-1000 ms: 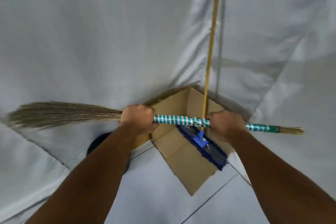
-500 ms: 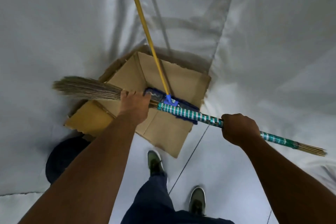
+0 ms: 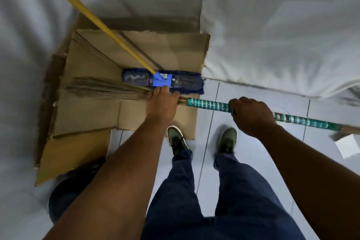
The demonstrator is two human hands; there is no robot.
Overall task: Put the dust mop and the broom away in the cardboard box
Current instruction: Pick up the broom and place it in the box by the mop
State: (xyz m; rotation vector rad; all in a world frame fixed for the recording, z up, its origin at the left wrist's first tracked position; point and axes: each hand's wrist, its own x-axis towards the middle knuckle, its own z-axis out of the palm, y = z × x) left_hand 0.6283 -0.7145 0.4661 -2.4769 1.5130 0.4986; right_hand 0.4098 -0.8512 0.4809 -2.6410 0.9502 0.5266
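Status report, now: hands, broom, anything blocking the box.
Left hand and right hand both gripping the broom. Bristles over the open cardboard box. Dust mop already inside, handle leaning out. Nothing blocking.

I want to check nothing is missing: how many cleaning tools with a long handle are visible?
2. The dust mop stands in the cardboard box, its yellow handle leaning up-left. The broom is held level over the box by the left hand and right hand.

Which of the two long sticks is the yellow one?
The dust mop has the plain yellow stick, slanting up from its blue head in the cardboard box. The broom has green-and-white stripes and both hands hold it.
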